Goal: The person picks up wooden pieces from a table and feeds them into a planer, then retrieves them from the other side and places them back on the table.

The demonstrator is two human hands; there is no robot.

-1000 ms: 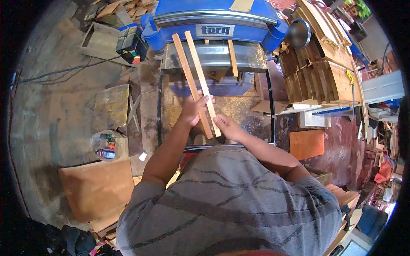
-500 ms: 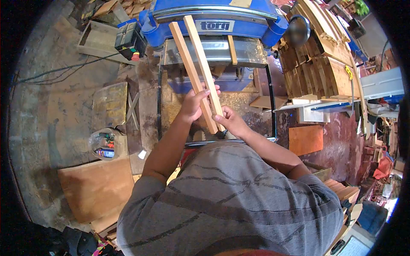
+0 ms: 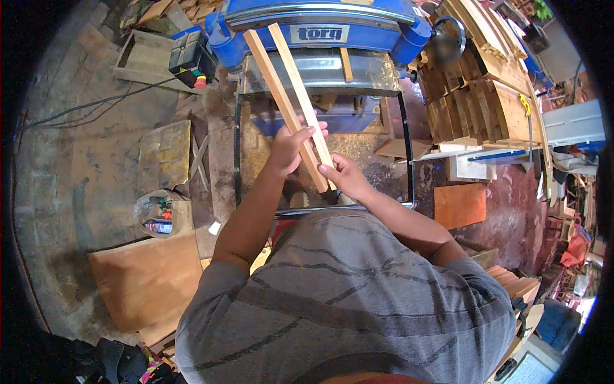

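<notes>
Head view: left fingers (image 3: 302, 136) curled round two wooden strips (image 3: 275, 89), right fingers (image 3: 329, 171) gripping the paler one (image 3: 295, 77).

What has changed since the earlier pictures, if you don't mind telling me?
The wood strip on the blue machine has slid farther in, away from the person. The two held sticks now lean more to the left. Nothing was let go: the left hand and right hand still hold them.

Before the person stands the machine (image 3: 320, 32), the stacked boards (image 3: 480, 109) right of it, the open box (image 3: 142, 59) left.
</notes>
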